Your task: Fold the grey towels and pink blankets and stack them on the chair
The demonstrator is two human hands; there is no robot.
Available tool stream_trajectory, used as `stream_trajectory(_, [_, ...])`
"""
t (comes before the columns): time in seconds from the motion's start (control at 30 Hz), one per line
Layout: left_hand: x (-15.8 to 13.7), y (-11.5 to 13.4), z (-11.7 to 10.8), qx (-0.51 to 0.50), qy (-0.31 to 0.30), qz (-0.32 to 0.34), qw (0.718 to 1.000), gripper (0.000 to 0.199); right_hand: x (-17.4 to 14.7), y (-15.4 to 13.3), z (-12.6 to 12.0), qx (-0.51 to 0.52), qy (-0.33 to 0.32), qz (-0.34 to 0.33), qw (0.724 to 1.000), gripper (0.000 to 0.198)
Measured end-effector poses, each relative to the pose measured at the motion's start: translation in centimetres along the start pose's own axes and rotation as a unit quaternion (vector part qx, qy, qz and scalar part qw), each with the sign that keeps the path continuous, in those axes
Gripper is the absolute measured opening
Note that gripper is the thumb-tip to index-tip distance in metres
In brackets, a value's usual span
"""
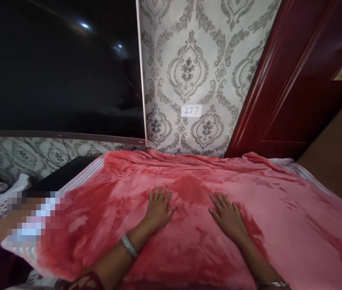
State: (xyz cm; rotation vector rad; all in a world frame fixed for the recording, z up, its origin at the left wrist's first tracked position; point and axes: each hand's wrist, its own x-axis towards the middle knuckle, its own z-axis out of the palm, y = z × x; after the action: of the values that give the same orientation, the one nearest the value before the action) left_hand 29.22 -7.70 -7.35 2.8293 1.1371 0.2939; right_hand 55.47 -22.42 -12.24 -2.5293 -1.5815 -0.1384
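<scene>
Though apart, hands [158, 210] [229, 218] on blanket [192, 245].

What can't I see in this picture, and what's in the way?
All in the head view:
- Most of what lies under the pink and red blanket: the blanket covers it.
- The palms of the left hand and right hand: they face down, hidden by the hands' backs.
- The rest of the big black screen: cut off by the top and left edges.
- Details in the blocky patch: blurred into squares.

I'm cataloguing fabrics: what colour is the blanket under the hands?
The blanket is pink with red patches, best seen in the head view.
</scene>
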Motion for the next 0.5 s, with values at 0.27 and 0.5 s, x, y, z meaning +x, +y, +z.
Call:
stream_trajectory(0.27, [0.5,-10.5,-3.7,0.068,-0.039,-0.141,0.987,0.064,-0.1,0.0,0.0,-0.003,0.004,-0.004,1.0,0.056])
stream_trajectory(0.5, [6.2,-13.5,-6.3,0.052,0.025,-0.139,0.989,0.046,-0.2,-0.2,0.5,0.021,0.036,-0.001,0.999,0.057])
